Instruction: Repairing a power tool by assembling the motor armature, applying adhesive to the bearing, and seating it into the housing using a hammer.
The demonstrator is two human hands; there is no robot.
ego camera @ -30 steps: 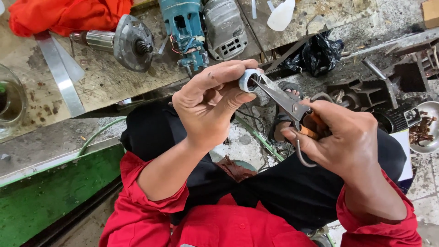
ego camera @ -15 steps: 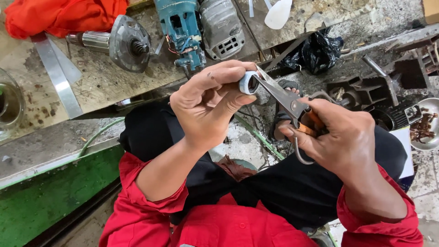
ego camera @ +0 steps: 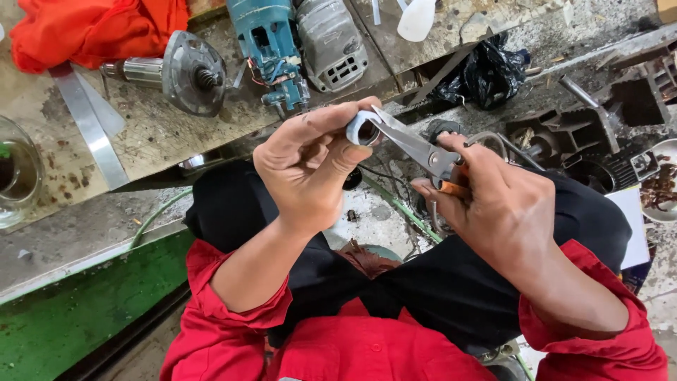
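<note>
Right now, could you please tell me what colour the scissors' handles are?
Orange, partly hidden inside the right hand; the head view shows the scissors.

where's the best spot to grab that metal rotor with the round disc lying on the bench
Grip the metal rotor with the round disc by its ribbed cylindrical body on the left, coming from above. It lies on its side, and that narrower section looks easier to close a hand around than the wide disc.

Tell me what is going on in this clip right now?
A seated person in red sleeves holds a small grey ring-shaped part in the left hand. The right hand grips metal scissors with orange handles, whose blades meet the ring. On the worn bench beyond lie a teal power tool body, a grey motor housing, a steel rotor with a round plate and a red cloth.
</note>
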